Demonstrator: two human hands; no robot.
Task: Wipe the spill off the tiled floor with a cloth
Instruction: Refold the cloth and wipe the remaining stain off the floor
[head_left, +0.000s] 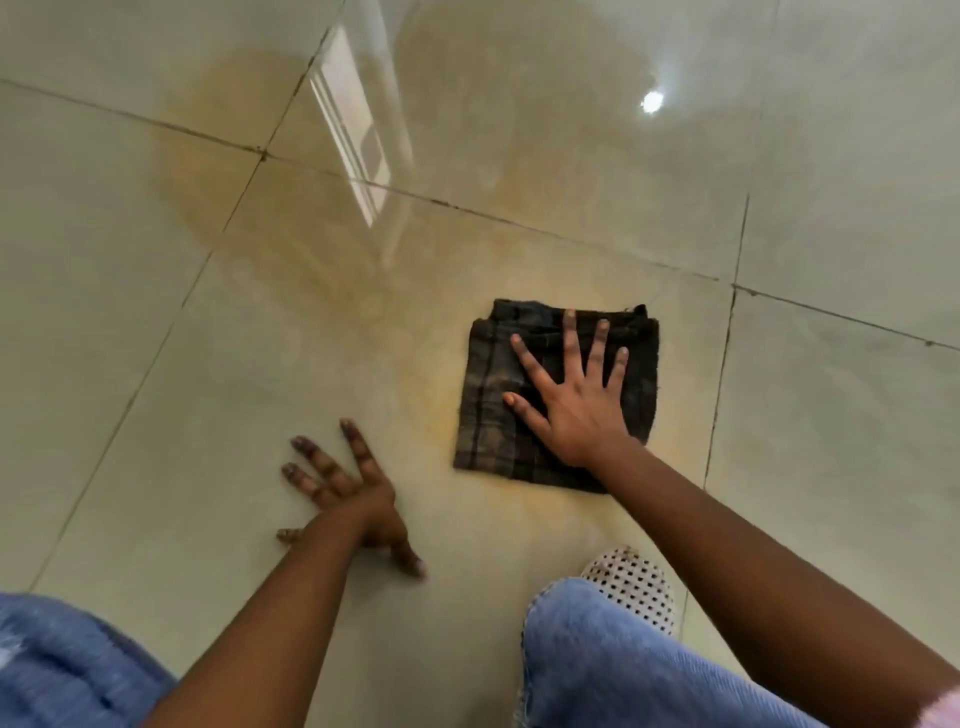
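Note:
A dark checked cloth (493, 415), folded into a square, lies flat on the glossy beige tiled floor (130, 322). My right hand (576, 400) presses on it with fingers spread straight. A wide yellowish spill (311, 249) covers the tiles from the cloth up to the far left and far middle. Yellow streaks show around the cloth's left and lower edges. My left hand (353, 499) rests flat on the floor to the left of the cloth, fingers splayed, holding nothing.
My knees in blue jeans sit at the bottom left (62, 670) and bottom right (613, 660). A white shoe with black dots (636, 584) shows behind the right knee. Dark grout lines cross the floor, and a bright reflection (358, 135) lies on the wet area.

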